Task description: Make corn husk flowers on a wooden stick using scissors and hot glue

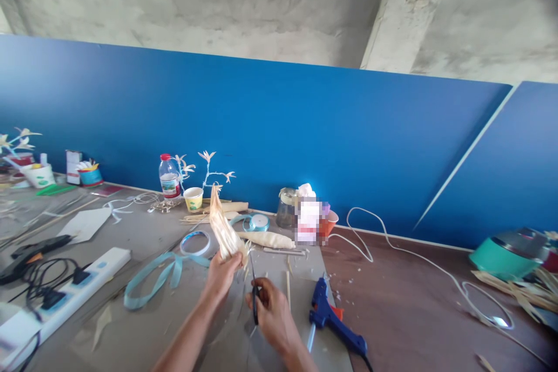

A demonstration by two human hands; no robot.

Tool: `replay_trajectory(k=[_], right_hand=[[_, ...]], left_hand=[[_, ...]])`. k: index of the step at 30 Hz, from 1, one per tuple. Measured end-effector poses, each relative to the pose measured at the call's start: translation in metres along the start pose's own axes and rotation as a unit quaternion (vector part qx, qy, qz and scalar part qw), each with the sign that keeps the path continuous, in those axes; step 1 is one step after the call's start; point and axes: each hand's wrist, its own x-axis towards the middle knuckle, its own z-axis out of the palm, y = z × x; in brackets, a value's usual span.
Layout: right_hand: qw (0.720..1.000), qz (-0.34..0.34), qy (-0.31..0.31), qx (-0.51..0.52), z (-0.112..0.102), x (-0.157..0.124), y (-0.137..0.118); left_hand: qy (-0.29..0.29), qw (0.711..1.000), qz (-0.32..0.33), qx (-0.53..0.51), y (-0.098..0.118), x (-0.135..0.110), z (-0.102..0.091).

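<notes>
My left hand [224,272] is closed around the base of a dried corn husk [223,224], whose pale, pointed leaves stand upright above the fingers. In my right hand [274,308] is a pair of scissors [255,302] with black handles. The blades point up and away, close to the lower right edge of the husk; whether they touch it I cannot tell. A blue glue gun [326,311] lies to the right of my right hand. Light blue ribbon [152,285] lies in a loop left of my left forearm.
A white power strip [100,270] with black plugs lies at left, near a black glue gun [30,253]. Behind stand a bottle [169,177], a paper cup [193,199] with husk flowers and a glass jar [286,208]. A white cable [405,244] crosses the brown table at right.
</notes>
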Motion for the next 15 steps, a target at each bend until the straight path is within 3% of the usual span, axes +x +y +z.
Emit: replay_trajectory(k=[15], right_hand=[[1.000, -0.004, -0.008, 0.004, -0.0087, 0.0026, -0.0006]], left_hand=[[-0.068, 0.994, 0.014, 0.085, 0.0010, -0.0055, 0.0022]])
